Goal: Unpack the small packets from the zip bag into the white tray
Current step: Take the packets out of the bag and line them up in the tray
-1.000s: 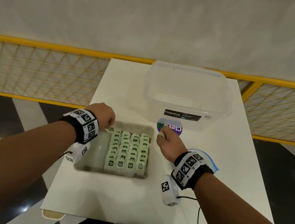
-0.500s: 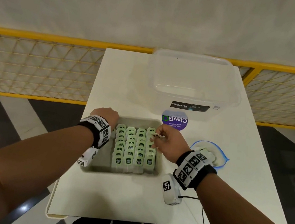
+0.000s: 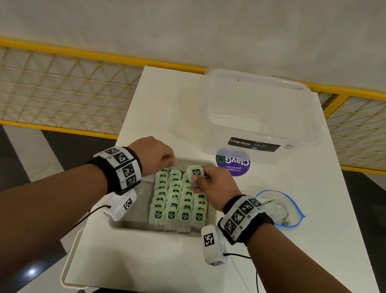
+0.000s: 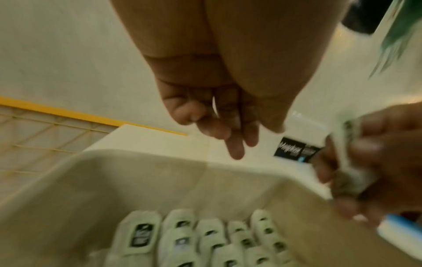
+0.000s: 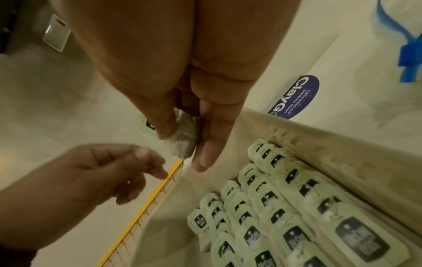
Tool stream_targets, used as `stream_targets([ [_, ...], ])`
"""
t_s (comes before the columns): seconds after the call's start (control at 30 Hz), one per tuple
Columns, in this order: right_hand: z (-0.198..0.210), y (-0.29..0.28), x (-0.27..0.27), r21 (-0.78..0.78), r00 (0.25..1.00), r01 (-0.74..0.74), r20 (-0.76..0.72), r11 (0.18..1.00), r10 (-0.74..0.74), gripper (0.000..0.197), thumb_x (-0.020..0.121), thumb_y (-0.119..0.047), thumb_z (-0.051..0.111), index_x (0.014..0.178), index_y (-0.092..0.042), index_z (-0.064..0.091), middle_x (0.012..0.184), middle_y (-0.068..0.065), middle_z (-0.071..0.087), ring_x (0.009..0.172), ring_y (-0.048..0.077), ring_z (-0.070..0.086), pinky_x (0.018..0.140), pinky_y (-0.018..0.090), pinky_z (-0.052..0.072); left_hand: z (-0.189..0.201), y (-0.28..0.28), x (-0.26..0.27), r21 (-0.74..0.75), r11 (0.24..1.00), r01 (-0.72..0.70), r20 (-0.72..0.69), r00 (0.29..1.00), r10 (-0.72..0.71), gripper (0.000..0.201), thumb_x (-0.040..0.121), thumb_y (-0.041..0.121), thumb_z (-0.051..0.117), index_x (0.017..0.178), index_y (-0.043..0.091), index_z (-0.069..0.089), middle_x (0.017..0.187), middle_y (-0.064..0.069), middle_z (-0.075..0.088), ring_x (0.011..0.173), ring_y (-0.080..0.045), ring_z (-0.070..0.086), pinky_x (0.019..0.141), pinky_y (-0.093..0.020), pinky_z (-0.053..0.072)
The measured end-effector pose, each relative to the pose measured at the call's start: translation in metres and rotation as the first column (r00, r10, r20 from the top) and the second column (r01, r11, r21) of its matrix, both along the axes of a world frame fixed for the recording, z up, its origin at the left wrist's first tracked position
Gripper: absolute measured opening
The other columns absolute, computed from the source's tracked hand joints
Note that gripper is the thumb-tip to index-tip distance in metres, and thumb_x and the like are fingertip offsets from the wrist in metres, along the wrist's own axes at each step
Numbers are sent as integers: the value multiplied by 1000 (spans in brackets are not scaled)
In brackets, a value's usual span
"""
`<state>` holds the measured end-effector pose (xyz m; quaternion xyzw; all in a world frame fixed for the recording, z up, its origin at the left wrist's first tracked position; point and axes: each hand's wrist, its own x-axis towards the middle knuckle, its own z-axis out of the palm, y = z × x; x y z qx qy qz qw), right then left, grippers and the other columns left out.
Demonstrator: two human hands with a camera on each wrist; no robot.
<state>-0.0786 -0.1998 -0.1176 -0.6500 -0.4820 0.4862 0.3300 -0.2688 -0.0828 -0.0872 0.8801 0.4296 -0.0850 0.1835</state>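
Note:
A white tray (image 3: 134, 215) near the table's front holds several rows of pale green packets (image 3: 174, 203), also seen in the wrist views (image 5: 285, 216) (image 4: 182, 240). My right hand (image 3: 209, 183) pinches one green packet (image 3: 195, 174) (image 5: 182, 139) between thumb and fingers, above the tray's far rows. My left hand (image 3: 160, 159) hovers over the tray's far left corner, fingers loosely curled and holding nothing (image 4: 228, 131). The zip bag (image 3: 280, 208) with a blue seal lies right of the tray, a few packets still inside.
A clear plastic Megabox container (image 3: 260, 116) stands at the back of the white table (image 3: 170, 267). A purple round sticker (image 3: 233, 163) lies between it and the tray. A yellow mesh fence (image 3: 51, 86) runs behind the table. Cables trail from both wrist cameras.
My right hand has moved from the tray's far right edge to over its rows, raising one green packet. My left hand has shifted slightly right along the far rim.

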Motion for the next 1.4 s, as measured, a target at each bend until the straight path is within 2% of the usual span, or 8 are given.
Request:
stream_targets([
  [0.1,6,6,-7,27,1000,-7,-5,1000,7,11,93,-15,60,86,-14,68,82,12,73,79,24,72,76,39,61,19,-14,4,-70,996,61,298,954,-37,22,87,50,61,98,33,69,82,18,67,64,6,54,68,-19,44],
  [0.43,6,15,-11,26,977,-35,213,999,29,20,85,-25,71,69,-13,69,67,2,72,65,15,68,70,32,57,27,-16,13,51,994,99,233,966,-108,12,88,33,62,97,29,70,89,14,67,62,6,45,72,-24,42],
  [0.53,7,14,-12,34,973,-36,231,999,28,13,83,-28,73,92,-18,73,80,-5,72,73,12,67,75,28,54,31,-11,11,54,994,94,224,969,-104,12,89,31,63,97,29,71,92,12,66,67,0,46,74,-25,41],
  [0.6,5,15,-7,60,958,-6,286,998,-11,31,82,-28,74,112,-20,67,97,-8,69,79,9,61,80,26,51,32,-4,2,52,999,6,219,976,-17,10,88,30,64,95,29,72,90,11,69,73,-5,54,74,-23,43],
  [0.73,0,14,13,81,878,33,474,996,-68,33,85,-20,67,118,-17,60,112,1,61,90,12,54,82,21,41,25,7,-14,70,994,-79,-30,996,81,10,86,25,64,90,30,71,93,9,70,85,-13,63,74,-24,48],
  [0.93,-19,7,31,-193,829,75,557,978,46,62,83,-29,67,137,-14,41,131,10,54,119,26,55,99,39,47,-11,7,-13,-58,997,-48,-449,893,17,14,80,13,61,85,20,72,87,-1,69,78,-22,65,77,-32,56],
  [1.17,-25,4,28,-222,877,61,477,973,53,47,87,-14,54,133,-13,44,94,7,69,91,25,65,83,37,54,-27,8,0,5,1000,-12,-539,842,13,13,69,11,69,66,15,57,61,-2,59,59,-22,61,59,-28,51],
  [1.4,-28,2,32,-192,899,46,436,980,43,46,87,-12,54,132,-12,44,91,8,69,88,27,65,83,40,55,-31,1,6,66,992,-103,-522,844,122,5,80,10,60,82,13,63,68,-2,55,69,-27,59,65,-30,47],
])
